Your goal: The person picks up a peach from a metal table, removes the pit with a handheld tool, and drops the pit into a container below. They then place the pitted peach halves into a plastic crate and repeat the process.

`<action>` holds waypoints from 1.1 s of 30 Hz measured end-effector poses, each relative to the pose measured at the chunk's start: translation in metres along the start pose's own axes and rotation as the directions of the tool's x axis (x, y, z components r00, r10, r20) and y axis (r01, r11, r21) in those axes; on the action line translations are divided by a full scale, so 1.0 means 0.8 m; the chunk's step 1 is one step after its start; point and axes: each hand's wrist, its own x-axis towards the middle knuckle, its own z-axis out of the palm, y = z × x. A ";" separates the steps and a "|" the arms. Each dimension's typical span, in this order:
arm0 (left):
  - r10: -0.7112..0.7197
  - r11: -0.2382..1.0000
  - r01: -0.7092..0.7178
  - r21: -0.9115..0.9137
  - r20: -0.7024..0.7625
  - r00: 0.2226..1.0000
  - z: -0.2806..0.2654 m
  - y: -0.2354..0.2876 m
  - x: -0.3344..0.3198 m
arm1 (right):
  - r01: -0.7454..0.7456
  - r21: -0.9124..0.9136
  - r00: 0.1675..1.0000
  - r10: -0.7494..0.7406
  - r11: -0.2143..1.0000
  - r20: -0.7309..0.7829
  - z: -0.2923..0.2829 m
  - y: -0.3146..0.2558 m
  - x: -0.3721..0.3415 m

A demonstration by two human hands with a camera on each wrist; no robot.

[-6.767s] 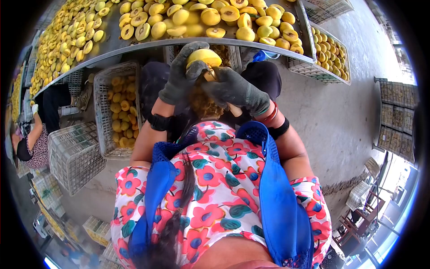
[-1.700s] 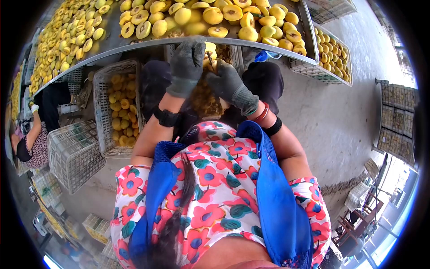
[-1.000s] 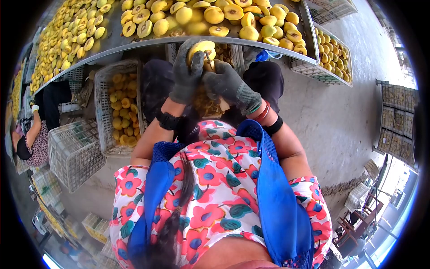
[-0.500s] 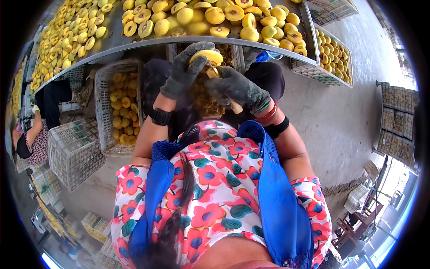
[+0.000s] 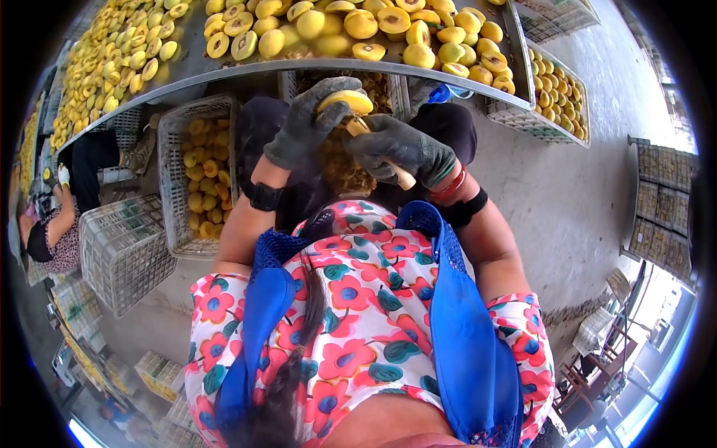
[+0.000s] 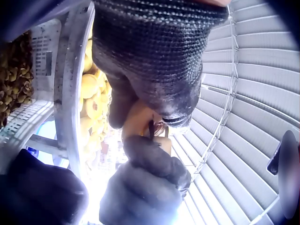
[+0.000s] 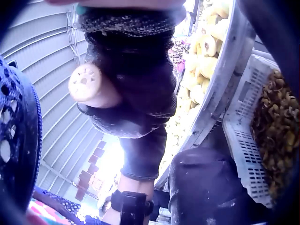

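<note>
In a grey glove, my left hand (image 5: 305, 123) grips a yellow peach half (image 5: 348, 101) below the table's front edge. My right hand (image 5: 409, 151), gloved alike, holds a pitting knife by its wooden handle (image 5: 405, 178), whose butt end pokes out of the fist. The left wrist view shows the knife's dark, thin curved blade (image 6: 151, 129) at the reddish pit hollow of the peach (image 6: 137, 119). In the right wrist view the round handle end (image 7: 85, 83) sticks out beside the palm, while that glove hides the peach.
A metal table (image 5: 196, 75) bears many peach halves in front. Under it, a crate (image 5: 287, 86) holds brown pits and scraps between the knees. Left stands a crate (image 5: 170, 187) of peaches, then an upturned crate (image 5: 127, 254). Another person (image 5: 60, 231) sits far left.
Since 1.7 s ago the left hand has rolled the peach half into fuller view. The right hand has turned, swinging the handle's butt outward to the right. The other person's hands have moved.
</note>
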 end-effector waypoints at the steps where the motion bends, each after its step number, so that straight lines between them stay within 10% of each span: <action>1: 0.010 1.000 -0.010 0.003 0.005 1.000 -0.001 0.001 0.001 | -0.036 0.037 0.998 0.034 0.999 0.058 -0.004 -0.001 0.001; 7: 0.023 1.000 -0.023 0.005 -0.023 0.999 -0.003 0.001 0.000 | 0.082 -0.409 0.969 -0.169 0.909 -0.181 0.016 0.004 0.007; 10: 0.059 0.995 -0.057 0.080 -0.018 0.998 -0.004 0.009 0.003 | 0.463 -0.503 0.882 -0.439 0.730 0.173 0.001 0.012 0.003; 13: 0.079 0.993 -0.080 0.092 0.006 0.997 -0.003 0.009 0.003 | -0.082 0.224 0.990 0.054 0.971 0.128 -0.003 0.000 -0.005; 22: 0.064 0.995 -0.060 0.078 -0.041 0.997 0.003 0.006 0.004 | 0.143 -0.213 0.978 -0.171 0.967 -0.120 0.020 0.004 -0.006; 25: 0.104 0.987 -0.100 0.127 -0.027 0.994 0.003 0.008 0.006 | -0.101 0.424 0.974 0.003 0.900 0.227 -0.006 0.004 -0.008; 27: 0.168 0.970 -0.163 0.183 -0.014 0.986 0.003 0.009 0.013 | 0.116 -0.074 0.993 -0.118 0.991 -0.016 0.008 0.001 -0.014; 33: 0.111 0.992 -0.107 0.073 -0.054 0.992 0.010 0.016 0.009 | 0.136 -0.393 0.960 -0.219 0.909 -0.173 0.019 0.005 -0.009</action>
